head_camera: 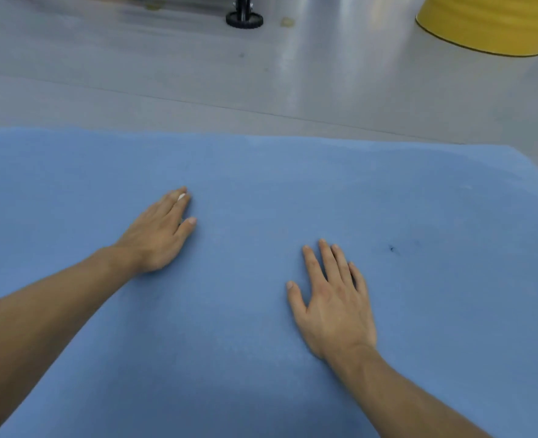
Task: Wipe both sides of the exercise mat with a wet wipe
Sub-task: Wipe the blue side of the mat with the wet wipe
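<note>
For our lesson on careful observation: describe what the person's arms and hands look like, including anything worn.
Both forearms are bare, with no sleeves in view. The left hand and right hand wear no gloves, rings, watch or bands. The visible fingernails are short and unpainted.

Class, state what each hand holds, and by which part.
Right hand: nothing, flat on the mat. Left hand: presses a white scrap, likely the wipe, under its fingers.
</note>
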A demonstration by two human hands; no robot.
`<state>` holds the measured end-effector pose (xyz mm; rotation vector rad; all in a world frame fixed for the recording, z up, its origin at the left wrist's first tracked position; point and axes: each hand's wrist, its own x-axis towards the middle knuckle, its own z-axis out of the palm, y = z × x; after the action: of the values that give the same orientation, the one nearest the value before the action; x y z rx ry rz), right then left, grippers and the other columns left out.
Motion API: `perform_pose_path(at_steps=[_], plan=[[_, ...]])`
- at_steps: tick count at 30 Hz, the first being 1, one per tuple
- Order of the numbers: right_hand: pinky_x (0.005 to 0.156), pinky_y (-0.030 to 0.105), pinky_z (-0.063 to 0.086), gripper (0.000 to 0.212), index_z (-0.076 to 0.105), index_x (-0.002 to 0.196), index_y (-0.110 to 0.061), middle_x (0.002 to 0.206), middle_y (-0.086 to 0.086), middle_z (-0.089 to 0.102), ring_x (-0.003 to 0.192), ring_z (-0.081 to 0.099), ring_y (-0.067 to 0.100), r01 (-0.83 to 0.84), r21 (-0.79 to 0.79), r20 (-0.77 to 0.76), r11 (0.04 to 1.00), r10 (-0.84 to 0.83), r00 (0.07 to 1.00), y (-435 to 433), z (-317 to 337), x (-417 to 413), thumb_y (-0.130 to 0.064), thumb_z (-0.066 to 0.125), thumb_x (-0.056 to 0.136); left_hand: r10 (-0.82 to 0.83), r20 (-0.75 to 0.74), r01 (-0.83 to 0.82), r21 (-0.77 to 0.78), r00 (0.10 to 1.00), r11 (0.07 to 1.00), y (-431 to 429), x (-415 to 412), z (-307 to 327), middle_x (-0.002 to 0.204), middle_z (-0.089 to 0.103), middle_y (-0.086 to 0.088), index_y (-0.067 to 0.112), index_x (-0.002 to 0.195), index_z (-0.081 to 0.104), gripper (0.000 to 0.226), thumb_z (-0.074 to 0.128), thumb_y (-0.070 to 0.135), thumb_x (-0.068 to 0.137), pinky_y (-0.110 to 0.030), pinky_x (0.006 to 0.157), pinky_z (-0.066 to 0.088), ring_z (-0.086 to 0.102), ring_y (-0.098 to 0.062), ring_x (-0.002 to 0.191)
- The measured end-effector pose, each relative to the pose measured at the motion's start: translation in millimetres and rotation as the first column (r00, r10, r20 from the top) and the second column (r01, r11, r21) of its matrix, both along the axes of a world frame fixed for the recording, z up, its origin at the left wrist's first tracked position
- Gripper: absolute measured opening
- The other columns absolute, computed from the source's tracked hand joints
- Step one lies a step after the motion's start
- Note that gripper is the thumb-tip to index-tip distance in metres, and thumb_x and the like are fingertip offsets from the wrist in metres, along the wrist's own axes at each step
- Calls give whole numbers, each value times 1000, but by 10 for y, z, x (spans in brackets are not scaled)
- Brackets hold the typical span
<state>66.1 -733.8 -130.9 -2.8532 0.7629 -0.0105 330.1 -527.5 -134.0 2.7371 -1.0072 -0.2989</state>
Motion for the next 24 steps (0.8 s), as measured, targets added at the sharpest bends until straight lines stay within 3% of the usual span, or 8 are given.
perform_pose_path(at_steps=[3, 7, 10, 15, 18, 22, 24], plan=[[126, 40, 6, 75, 19, 161, -30, 170, -4, 7, 157, 0, 14, 5, 8, 14, 1000, -5, 1000, 0, -13, 8, -63, 17, 94, -9, 5, 9, 55, 1000, 998, -695, -15, -28, 172, 0, 3, 13, 163, 8, 66, 23, 46, 108, -37, 128, 0, -5, -17, 158], [125, 41, 10, 74, 24, 160, -30, 170, -3, 12, 156, 5, 16, 5, 2, 19, 1000, -5, 1000, -20, -48, 15, -63, 21, 94, -141, 44, 137, 69, 989, 988, -1189, -384, -28, 172, 1, 5, 15, 163, 8, 70, 13, 53, 105, -38, 127, -1, -7, -18, 157], [125, 41, 10, 74, 22, 161, -30, 170, -2, 11, 156, 5, 16, 0, -8, 17, 1000, 0, 1000, -12, -36, 10, -63, 20, 94, -326, 98, 319, 81, 940, 944, -913, -660, -12, 172, 5, 6, 19, 164, 8, 82, 0, 61, 93, -33, 126, -2, -5, -16, 157], [125, 39, 6, 76, 20, 161, -30, 170, -3, 8, 157, 2, 15, -2, -20, 12, 1000, 2, 1000, -12, -36, -3, -63, 14, 94, -480, 89, 472, 99, 873, 876, 77, -850, 37, 170, -7, 15, 27, 163, 3, 66, 14, 57, 105, -29, 124, -3, -14, -7, 155], [125, 38, 3, 76, 16, 162, -31, 171, -4, 5, 156, -2, 13, -5, -9, 15, 1000, 6, 1000, 1, -36, -5, -64, 12, 93, -425, 90, 412, 134, 901, 901, 554, -728, 82, 169, -10, 20, 32, 163, 2, 65, 12, 60, 106, -32, 124, 3, -10, -7, 156], [125, 40, 8, 76, 21, 161, -30, 170, -3, 10, 157, 2, 14, 5, -24, 17, 1000, -4, 1000, 0, -40, -8, -63, 13, 94, -132, 40, 126, 129, 990, 984, 770, -326, 56, 165, -17, 23, 34, 161, -2, 88, -8, 81, 87, -36, 128, 5, -18, -2, 153], [125, 40, 7, 77, 19, 162, -30, 170, -3, 8, 157, 1, 14, 5, -23, 7, 1000, -5, 1000, 3, -39, -5, -64, 12, 93, -9, 41, 4, 116, 999, 993, 660, -159, 16, 166, -13, 22, 30, 162, 0, 96, -7, 82, 82, -36, 127, 2, -17, -4, 154]])
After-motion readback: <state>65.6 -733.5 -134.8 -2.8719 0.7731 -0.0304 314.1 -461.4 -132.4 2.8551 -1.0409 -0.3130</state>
